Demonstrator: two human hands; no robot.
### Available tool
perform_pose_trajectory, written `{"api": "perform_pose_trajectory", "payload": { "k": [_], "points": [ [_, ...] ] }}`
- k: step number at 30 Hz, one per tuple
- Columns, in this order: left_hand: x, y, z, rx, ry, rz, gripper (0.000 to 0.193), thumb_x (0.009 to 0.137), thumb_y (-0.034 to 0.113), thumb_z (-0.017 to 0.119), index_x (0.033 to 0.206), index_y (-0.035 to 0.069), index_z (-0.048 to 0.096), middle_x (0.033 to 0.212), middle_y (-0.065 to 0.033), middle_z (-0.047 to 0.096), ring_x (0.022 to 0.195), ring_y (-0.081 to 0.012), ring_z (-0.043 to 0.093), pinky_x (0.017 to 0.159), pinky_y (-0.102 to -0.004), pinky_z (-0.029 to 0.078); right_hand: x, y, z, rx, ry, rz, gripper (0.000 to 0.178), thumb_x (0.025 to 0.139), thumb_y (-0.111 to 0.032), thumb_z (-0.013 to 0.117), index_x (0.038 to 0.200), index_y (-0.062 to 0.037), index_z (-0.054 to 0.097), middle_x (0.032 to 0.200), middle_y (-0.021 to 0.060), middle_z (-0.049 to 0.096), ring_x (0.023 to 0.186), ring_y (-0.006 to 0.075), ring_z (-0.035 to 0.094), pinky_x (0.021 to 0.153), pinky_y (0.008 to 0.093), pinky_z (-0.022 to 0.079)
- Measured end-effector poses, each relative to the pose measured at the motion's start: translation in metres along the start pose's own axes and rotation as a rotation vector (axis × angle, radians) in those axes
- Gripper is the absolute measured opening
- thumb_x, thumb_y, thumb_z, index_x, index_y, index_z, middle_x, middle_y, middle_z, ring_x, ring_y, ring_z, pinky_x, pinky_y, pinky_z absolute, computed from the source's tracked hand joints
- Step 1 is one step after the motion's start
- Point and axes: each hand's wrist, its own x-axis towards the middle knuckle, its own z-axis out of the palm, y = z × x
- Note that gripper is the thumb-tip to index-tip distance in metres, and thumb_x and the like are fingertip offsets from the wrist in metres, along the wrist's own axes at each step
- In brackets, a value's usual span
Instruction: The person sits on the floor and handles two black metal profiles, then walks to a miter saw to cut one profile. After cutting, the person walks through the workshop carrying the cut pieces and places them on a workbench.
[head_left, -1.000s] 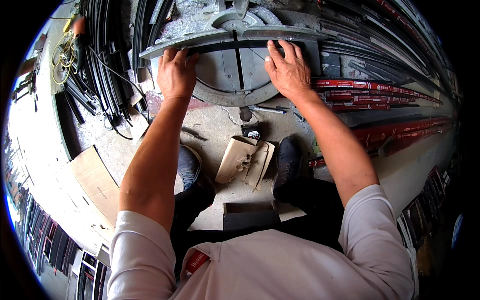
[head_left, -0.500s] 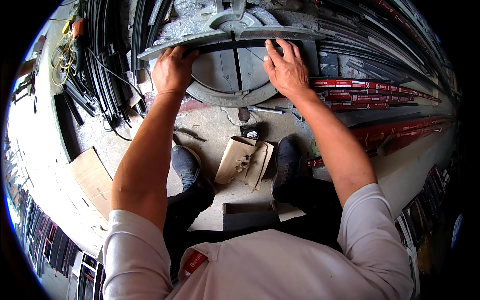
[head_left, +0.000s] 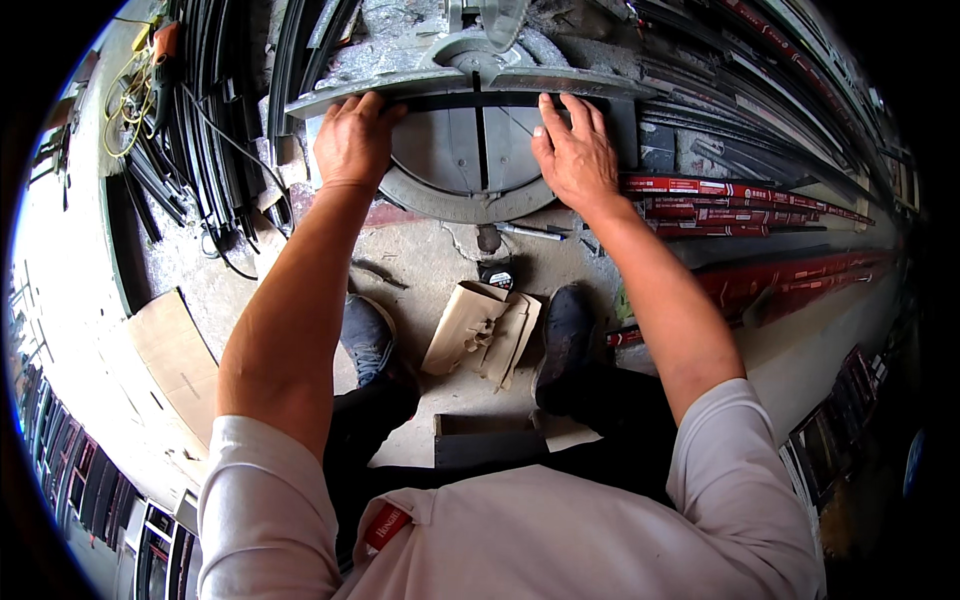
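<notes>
A thin black strip (head_left: 460, 101) lies across the grey mitre saw table (head_left: 435, 150), along the metal fence (head_left: 570, 80). At its left end my left hand (head_left: 352, 145) is closed, its fingers curled over the strip toward the fence. My right hand (head_left: 582, 160) presses the strip's right part with its fingertips, the fingers stretched forward and the thumb apart on the near side. Between the hands runs the dark slot (head_left: 481, 150) of the table. A clear blade guard (head_left: 504, 22) shows only partly at the top edge; the blade itself cannot be made out.
Long black profiles (head_left: 215, 120) lie at the left, beside an orange-and-black power tool (head_left: 163, 70). Red-labelled strips (head_left: 740, 187) stretch out at the right. On the floor are a tape measure (head_left: 497, 274), a pen (head_left: 532, 232), torn cardboard (head_left: 465, 325) and a dark open box (head_left: 490, 445).
The whole view has shifted slightly, so the saw sits a little lower and farther right. Both hands stay on the strip; my right fingers have moved slightly.
</notes>
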Motion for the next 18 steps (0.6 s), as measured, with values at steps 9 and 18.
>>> {"api": "perform_pose_trajectory", "payload": {
  "k": [9,18],
  "points": [
    [-0.001,-0.001,0.005,-0.014,0.067,0.031,0.027,0.091,0.038,0.072,0.089,0.011,0.068,0.092,-0.0097,0.072,0.092,-0.0338,0.065,0.081,-0.0453,0.053,0.003,0.005,-0.017,0.083,0.011,-0.023,0.043,0.098,-0.026,0.063,0.136,-0.0064,0.064,0.136,0.0197,0.059,0.124,0.0387,0.056,0.104,0.0459,0.05],
    [-0.004,-0.002,0.005,-0.042,0.009,-0.043,0.024,0.091,0.035,0.072,0.095,0.012,0.071,0.097,-0.0094,0.071,0.096,-0.0348,0.063,0.085,-0.0447,0.051,0.113,0.039,-0.157,0.769,0.538,0.44,0.033,0.107,-0.029,0.057,0.116,-0.0007,0.07,0.113,0.0135,0.073,0.104,0.0225,0.069,0.094,0.0383,0.055]
  ]
}}
